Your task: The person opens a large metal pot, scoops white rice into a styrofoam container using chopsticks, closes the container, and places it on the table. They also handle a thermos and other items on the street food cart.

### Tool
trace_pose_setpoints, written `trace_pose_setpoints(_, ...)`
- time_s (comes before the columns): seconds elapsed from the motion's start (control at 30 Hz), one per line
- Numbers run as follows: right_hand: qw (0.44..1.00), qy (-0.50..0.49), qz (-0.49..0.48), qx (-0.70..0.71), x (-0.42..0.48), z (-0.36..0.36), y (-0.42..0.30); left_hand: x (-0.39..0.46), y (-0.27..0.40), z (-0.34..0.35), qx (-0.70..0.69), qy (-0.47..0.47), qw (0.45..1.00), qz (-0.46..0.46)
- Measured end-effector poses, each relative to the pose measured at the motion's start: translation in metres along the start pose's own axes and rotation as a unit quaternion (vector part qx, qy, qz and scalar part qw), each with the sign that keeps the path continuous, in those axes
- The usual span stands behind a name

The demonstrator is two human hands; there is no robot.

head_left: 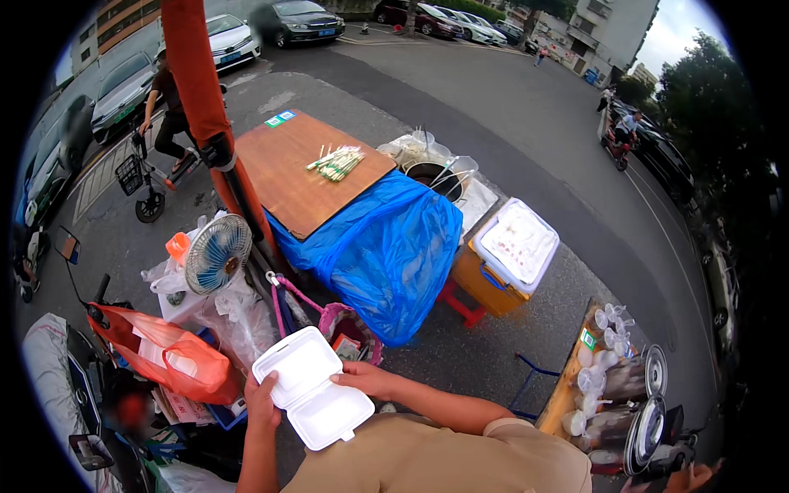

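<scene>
An unfolded white foam clamshell food box (pixel 315 385) lies before my chest, its two halves spread and bare inside. My left hand (pixel 264 397) grips its left side, thumb over the rim near the hinge. On the opposite side, my right hand (pixel 363 379) pinches the edge of the upper half by the hinge. Left of the box hangs an orange-red plastic bag (pixel 200 376) with white boxes showing inside. Just beyond the box sits a pink woven basket (pixel 370 345) with papers in it.
A wooden board (pixel 308 179) carries wrapped chopsticks (pixel 338 162) beside blue plastic sheeting (pixel 394 246). An orange post (pixel 200 80) and a fan (pixel 219 254) stand left. Right are a lidded cooler box (pixel 518 246) and a stand with cups (pixel 595 376). A rider (pixel 169 105) is on the left.
</scene>
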State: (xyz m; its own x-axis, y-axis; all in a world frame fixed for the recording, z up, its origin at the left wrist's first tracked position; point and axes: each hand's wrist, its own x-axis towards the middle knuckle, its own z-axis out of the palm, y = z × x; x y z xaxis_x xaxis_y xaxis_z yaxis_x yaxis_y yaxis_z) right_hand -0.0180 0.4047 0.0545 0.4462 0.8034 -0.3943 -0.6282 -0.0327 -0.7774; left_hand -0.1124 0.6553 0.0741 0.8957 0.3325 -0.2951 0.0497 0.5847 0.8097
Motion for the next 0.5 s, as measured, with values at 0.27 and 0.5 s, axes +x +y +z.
trace_pose_setpoints(0.27,0.984,0.137,-0.115,0.022,-0.064,-0.095,-0.006,-0.007,-0.073,0.113,0.001,-0.115,0.987,-0.110)
trace_pose_setpoints(0.5,0.984,0.158,-0.075,0.038,-0.076,-0.151,-0.002,0.047,-0.109,0.138,0.052,-0.120,0.968,-0.214)
